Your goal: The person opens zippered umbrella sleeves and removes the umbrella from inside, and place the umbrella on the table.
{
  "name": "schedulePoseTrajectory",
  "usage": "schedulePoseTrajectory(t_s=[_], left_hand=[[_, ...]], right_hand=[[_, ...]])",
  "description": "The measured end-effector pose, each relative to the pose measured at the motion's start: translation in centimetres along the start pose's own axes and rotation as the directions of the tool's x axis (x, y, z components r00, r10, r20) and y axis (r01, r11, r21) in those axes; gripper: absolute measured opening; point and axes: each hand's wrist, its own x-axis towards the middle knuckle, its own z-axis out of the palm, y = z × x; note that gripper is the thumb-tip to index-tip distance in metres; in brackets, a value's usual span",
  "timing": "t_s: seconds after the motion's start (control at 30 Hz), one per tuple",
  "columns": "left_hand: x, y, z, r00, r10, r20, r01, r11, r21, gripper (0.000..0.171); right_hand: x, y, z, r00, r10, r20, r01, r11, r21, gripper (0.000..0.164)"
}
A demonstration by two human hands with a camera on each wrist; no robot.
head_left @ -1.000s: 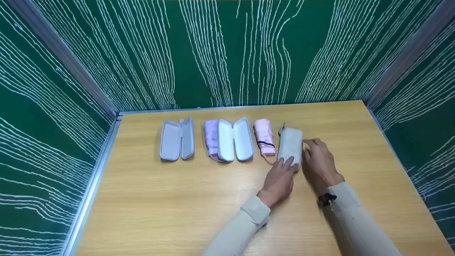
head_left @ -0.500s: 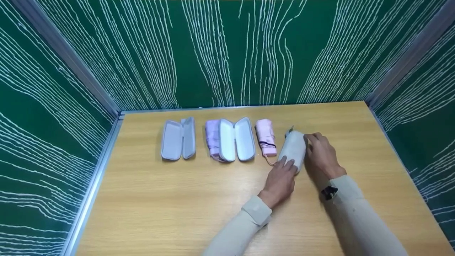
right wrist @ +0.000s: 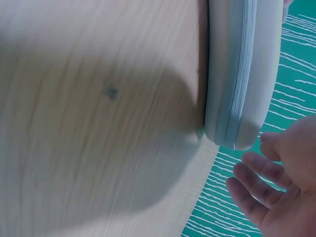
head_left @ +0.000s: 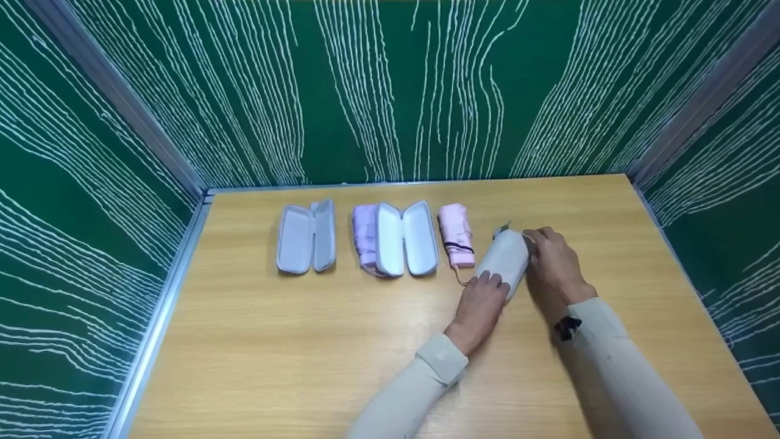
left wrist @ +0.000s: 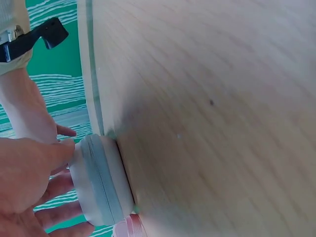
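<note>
A pale grey zip case point(head_left: 503, 259) lies tilted on the table, a small loop at its far end. My left hand point(head_left: 478, 308) holds its near end; in the left wrist view the thumb and fingers spread round the case point(left wrist: 101, 180). At the far right corner is my right hand point(head_left: 557, 262), fingers bent. In the right wrist view its thumb and forefinger point(right wrist: 269, 173) are close together beside the case's end; whether they pinch a zip pull is hidden. A folded pink umbrella point(head_left: 456, 235) with a dark band lies just left of the case.
Two similar cases lie spread open further left: a white-lined one point(head_left: 390, 241) overlapping a folded lilac umbrella point(head_left: 364, 235), and a grey one point(head_left: 295, 241). Green walls point(head_left: 341, 91) with white lines enclose the wooden table point(head_left: 292, 353) on the back and sides.
The case has turned clockwise, its far end swinging right. My right hand has moved slightly up and right with that corner; the left hand stays on the near end.
</note>
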Motion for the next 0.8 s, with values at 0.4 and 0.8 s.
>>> schedulePoseTrajectory(t_s=[0.4,0.8], left_hand=[[0.0,0.1,0.5,0.997,-0.066,-0.033,0.064,0.997,-0.050,0.018],[0.0,0.7,0.7,0.999,-0.029,-0.015,0.031,0.994,0.109,0.029]], right_hand=[[0.9,0.7,-0.3,0.996,0.039,0.078,-0.042,0.999,0.032,0.039],[1.1,2.5,-0.8,0.991,0.021,0.129,-0.021,1.000,0.000,0.041]])
